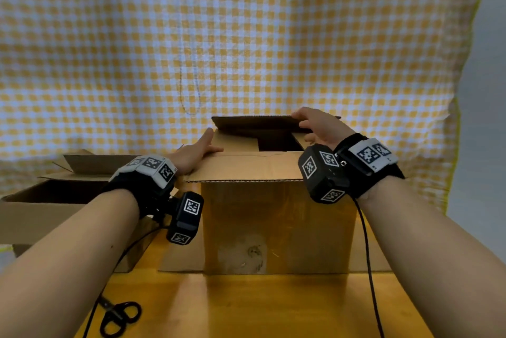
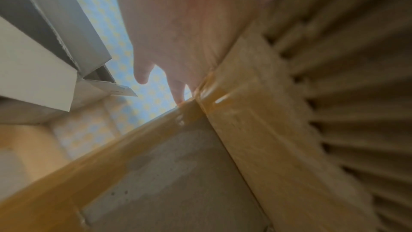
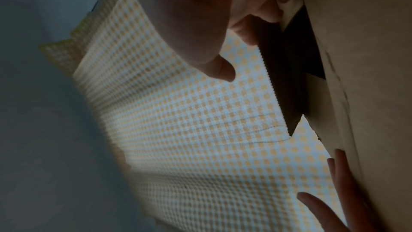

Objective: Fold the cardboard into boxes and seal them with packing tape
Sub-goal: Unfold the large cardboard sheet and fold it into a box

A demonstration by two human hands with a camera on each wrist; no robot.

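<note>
- The upright brown corrugated cardboard box (image 1: 276, 228) stands on the orange-brown wooden table (image 1: 262, 307), directly in front of the person, with glossy yellowish packing tape (image 1: 315, 225) over its front face.
- Its near top flap (image 1: 243, 166) lies folded down flat; the far top flap (image 1: 254, 121) is tilted over the dark opening and not yet flat.
- The left hand (image 1: 195, 152) lies with straight, relaxed fingers on the left end of the near flap and the box's left top edge, pressing rather than gripping.
- In the left wrist view the left hand's fingers (image 2: 178, 93) reach along the taped box corner, extended.
- The right hand (image 1: 317, 126) grips the right end of the far flap, fingers curled over its edge and thumb beneath.
- The right wrist view is dim; it shows the right hand's fingers (image 3: 254, 31) bent around the flap's dark edge.
- A 2nd open brown cardboard box (image 1: 46, 200) sits to the left, near the first, with its flaps raised.
- A pair of black-handled scissors (image 1: 117, 315) lies on the table at the near left, partly under the left forearm.
- A yellow-and-white checked cloth (image 1: 246, 36) hangs behind the table.
</note>
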